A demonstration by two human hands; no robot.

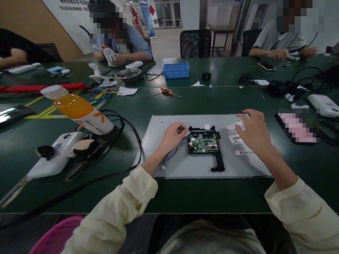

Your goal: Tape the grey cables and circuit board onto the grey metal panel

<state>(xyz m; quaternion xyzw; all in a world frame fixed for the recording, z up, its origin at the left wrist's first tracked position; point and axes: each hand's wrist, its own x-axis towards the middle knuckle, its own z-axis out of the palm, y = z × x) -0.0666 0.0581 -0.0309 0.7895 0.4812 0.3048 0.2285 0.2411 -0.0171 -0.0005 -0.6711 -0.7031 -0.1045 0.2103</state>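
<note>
A flat grey metal panel (169,165) lies on the table in front of me. On it sits a black plastic bracket (218,160) with a green circuit board (202,145). My left hand (173,137) is closed in a pinch at the bracket's upper left corner; a small white piece of tape (188,133) shows at its fingertips. Thin cables (172,153) run from the board's left side under that wrist. Over the panel's right part, my right hand (254,130) has its fingers apart and curved. A white strip (233,126) shows beside its thumb; whether they touch, I cannot tell.
Left of the panel are an orange drink bottle (79,109), a white power bank (57,155) and a black cable (137,141). A screwdriver (169,92) and a blue basket (176,70) stand beyond. At right lies a phone (298,127). Other people work across the table.
</note>
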